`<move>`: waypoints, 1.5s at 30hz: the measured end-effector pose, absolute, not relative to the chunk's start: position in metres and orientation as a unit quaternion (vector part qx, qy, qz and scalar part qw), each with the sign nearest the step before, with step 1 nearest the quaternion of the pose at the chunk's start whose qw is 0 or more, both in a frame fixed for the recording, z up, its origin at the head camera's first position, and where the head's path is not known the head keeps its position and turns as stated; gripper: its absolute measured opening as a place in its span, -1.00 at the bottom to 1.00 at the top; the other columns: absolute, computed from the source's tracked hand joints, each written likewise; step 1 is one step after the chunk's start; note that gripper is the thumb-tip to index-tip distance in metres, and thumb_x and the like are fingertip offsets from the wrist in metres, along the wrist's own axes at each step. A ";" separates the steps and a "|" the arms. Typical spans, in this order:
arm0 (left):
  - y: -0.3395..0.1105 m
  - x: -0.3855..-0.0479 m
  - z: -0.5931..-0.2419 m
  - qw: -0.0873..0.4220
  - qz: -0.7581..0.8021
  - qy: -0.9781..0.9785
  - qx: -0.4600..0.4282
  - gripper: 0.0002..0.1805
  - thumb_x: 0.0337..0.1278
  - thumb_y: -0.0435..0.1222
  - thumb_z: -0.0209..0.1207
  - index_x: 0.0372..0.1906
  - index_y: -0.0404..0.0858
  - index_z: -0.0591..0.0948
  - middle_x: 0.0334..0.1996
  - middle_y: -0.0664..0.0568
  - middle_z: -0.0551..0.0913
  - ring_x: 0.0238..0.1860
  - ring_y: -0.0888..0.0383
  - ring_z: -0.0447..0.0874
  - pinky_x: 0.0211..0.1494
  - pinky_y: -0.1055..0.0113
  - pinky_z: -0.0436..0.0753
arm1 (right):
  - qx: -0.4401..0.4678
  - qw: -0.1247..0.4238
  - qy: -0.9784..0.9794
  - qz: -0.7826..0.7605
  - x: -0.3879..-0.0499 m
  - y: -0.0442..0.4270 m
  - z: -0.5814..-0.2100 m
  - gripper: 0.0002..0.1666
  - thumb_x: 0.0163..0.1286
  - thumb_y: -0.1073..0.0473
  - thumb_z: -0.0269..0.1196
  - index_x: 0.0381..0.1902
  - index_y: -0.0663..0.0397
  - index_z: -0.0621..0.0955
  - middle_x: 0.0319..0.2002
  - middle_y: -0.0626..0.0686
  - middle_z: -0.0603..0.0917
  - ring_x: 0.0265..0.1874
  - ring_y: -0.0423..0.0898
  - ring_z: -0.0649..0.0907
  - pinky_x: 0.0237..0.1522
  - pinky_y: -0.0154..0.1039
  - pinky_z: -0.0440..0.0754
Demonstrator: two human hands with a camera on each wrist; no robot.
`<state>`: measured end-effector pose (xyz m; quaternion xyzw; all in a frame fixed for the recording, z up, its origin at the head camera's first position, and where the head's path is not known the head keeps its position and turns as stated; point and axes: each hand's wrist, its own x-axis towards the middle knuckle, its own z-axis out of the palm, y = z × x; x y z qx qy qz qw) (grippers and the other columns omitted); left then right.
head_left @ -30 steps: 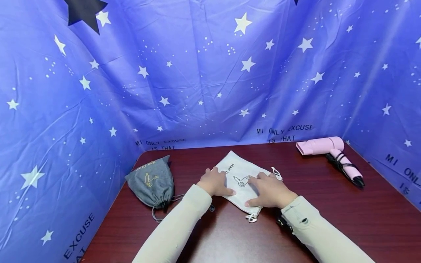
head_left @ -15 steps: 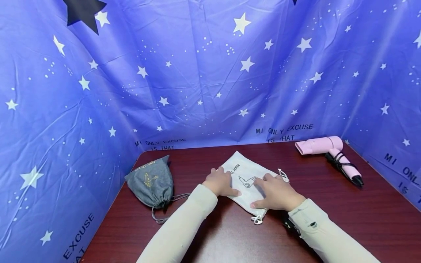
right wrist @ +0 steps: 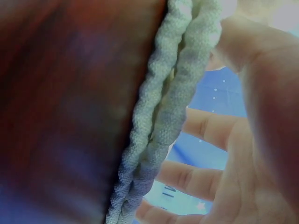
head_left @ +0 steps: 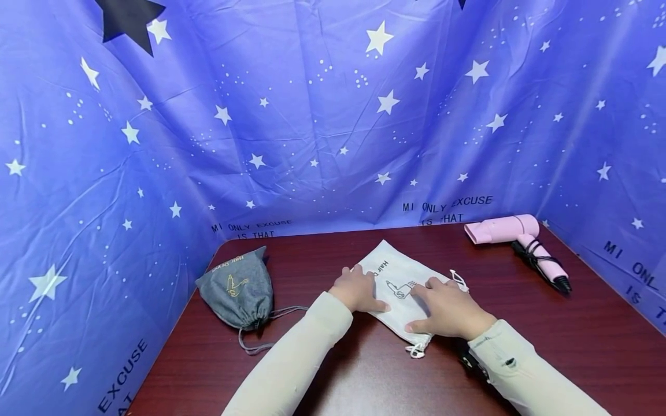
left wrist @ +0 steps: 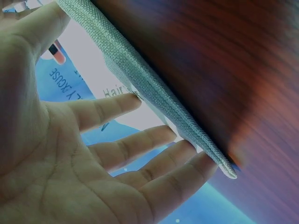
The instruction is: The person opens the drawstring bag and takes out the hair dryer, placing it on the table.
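A white drawstring pouch (head_left: 398,268) printed with a hair dryer outline lies flat and tilted on the dark red table. My left hand (head_left: 359,292) rests on its left edge, fingers extended. On the opposite side, near the drawstring end, my right hand (head_left: 450,306) lies with its fingers spread over the cloth. In the left wrist view, extended fingertips touch the pouch along its seamed edge (left wrist: 156,91). The right wrist view shows the gathered mouth (right wrist: 173,107) of the pouch, its two layers close together, with fingers behind it.
At the left lies a grey drawstring pouch (head_left: 236,289) with gold print and loose cords. A pink hair dryer (head_left: 502,230), its black cord wound round the handle, lies at the back right. A blue star-patterned curtain (head_left: 312,115) stands behind and beside the table (head_left: 364,381).
Both hands and the white pouch beneath them have slid to the right across the table. The grey pouch and the hair dryer stay in place.
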<state>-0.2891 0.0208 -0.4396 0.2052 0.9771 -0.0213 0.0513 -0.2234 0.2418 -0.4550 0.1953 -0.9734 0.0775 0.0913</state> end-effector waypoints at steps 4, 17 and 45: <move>0.026 -0.287 -0.439 0.046 -0.024 0.976 0.211 -0.03 -0.03 0.44 0.30 0.34 -0.14 0.56 0.27 -0.12 0.52 0.14 -0.11 0.51 -0.06 0.07 0.70 | 0.190 0.093 -0.975 0.074 -0.221 0.247 -0.456 -0.08 -0.09 -0.52 0.50 0.09 -0.07 0.68 -0.11 0.16 0.64 -0.25 0.24 0.63 -0.20 0.20 0.60; 0.041 -0.281 -0.436 0.041 -0.030 0.975 0.215 -0.04 -0.05 0.46 0.30 0.34 -0.10 0.57 0.27 -0.08 0.53 0.14 -0.08 0.52 -0.08 0.08 0.70 | 0.179 0.085 -0.977 0.074 -0.212 0.259 -0.453 -0.06 -0.08 -0.55 0.49 0.12 -0.08 0.68 -0.07 0.18 0.65 -0.23 0.30 0.62 -0.21 0.26 0.62; 0.072 -0.277 -0.438 0.041 -0.049 0.972 0.228 -0.04 -0.04 0.49 0.25 0.35 -0.03 0.57 0.27 -0.02 0.53 0.18 -0.05 0.51 -0.06 0.09 0.72 | 0.156 0.091 -0.981 0.076 -0.197 0.285 -0.456 -0.04 -0.09 -0.54 0.49 0.12 -0.06 0.68 -0.09 0.16 0.65 -0.26 0.25 0.61 -0.22 0.23 0.62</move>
